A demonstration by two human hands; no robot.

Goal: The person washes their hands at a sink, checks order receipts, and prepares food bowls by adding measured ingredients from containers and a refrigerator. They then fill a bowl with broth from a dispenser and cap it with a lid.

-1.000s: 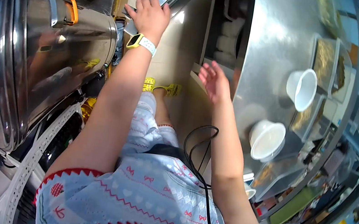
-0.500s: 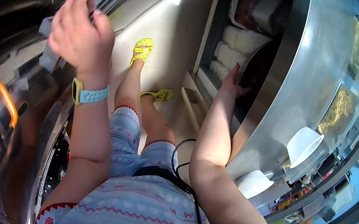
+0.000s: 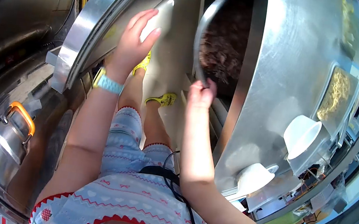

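Alongside a long steel counter (image 3: 280, 80), the bare right hand (image 3: 202, 96) gripped a round silver metal basin (image 3: 200, 34); the left hand (image 3: 134, 41) hung empty.

Steel counter (image 3: 281, 71) to the right of the right hand (image 3: 202, 95) bears two white bowls (image 3: 300, 137); a clear container (image 3: 345, 112), apparently of noodles (image 3: 336, 93), lies farther out.

Holds the left arm (image 3: 84, 144) out from near to far on the left, slightly bent at the elbow. Has the left hand (image 3: 133, 40) open, fingers (image 3: 140, 19) extended together toward the far right, thumb apart. Bends the right arm (image 3: 199, 153), forearm pointing far. Has the right hand (image 3: 200, 98) nearer, fingers curled in a grip.
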